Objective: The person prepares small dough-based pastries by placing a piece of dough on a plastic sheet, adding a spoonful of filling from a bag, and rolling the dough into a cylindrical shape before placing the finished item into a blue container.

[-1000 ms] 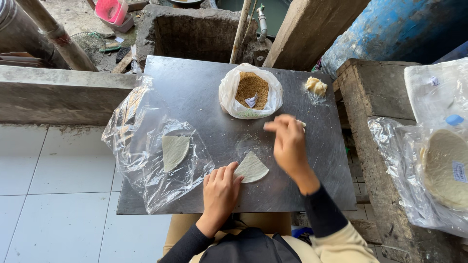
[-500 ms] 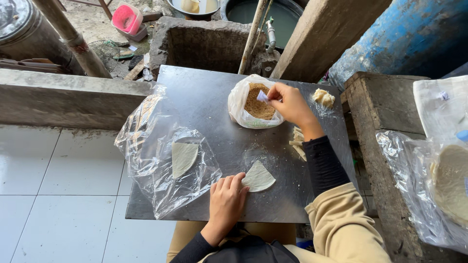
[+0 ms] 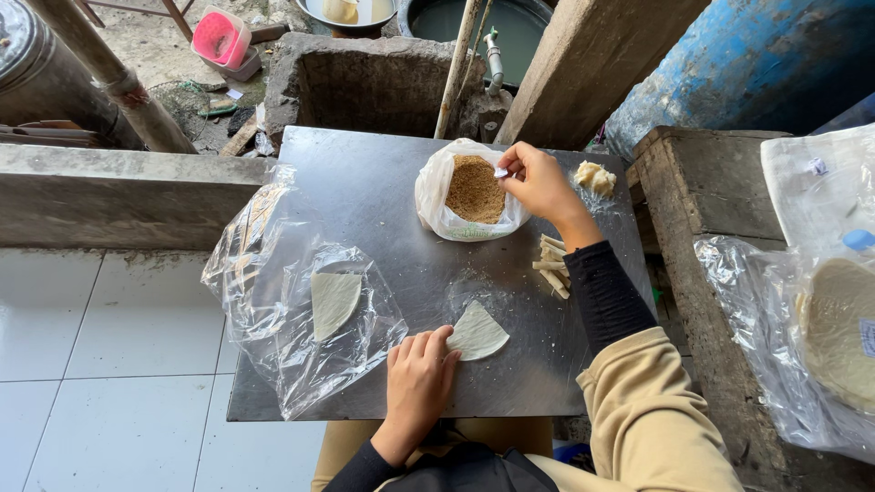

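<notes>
Pinched between thumb and fingertips, a small white utensil, too small to identify, sits in the right hand point(image 3: 538, 182) over the open plastic bag of brown filling point(image 3: 472, 189), while the left hand point(image 3: 417, 378) lies flat, fingers extended, pressing the edge of a wedge-shaped wrapper point(image 3: 477, 332) on the metal tabletop point(image 3: 365, 182). Progress judged early on this piece: wrapper bare and unfilled, a few finished rolls point(image 3: 551, 264) stacked beside the right forearm, one more wrapper point(image 3: 333, 301) waiting on clear plastic sheeting point(image 3: 273, 301). Pale lump point(image 3: 594, 176) behind the right hand unclear, and the large round stack point(image 3: 834, 328) is cut off at the right edge.

One camera only, worn on the person's head, looks almost straight down on the metal bench point(image 3: 365, 182) from close above. Both hands sit within the frame, floor tiles left of the bench.
</notes>
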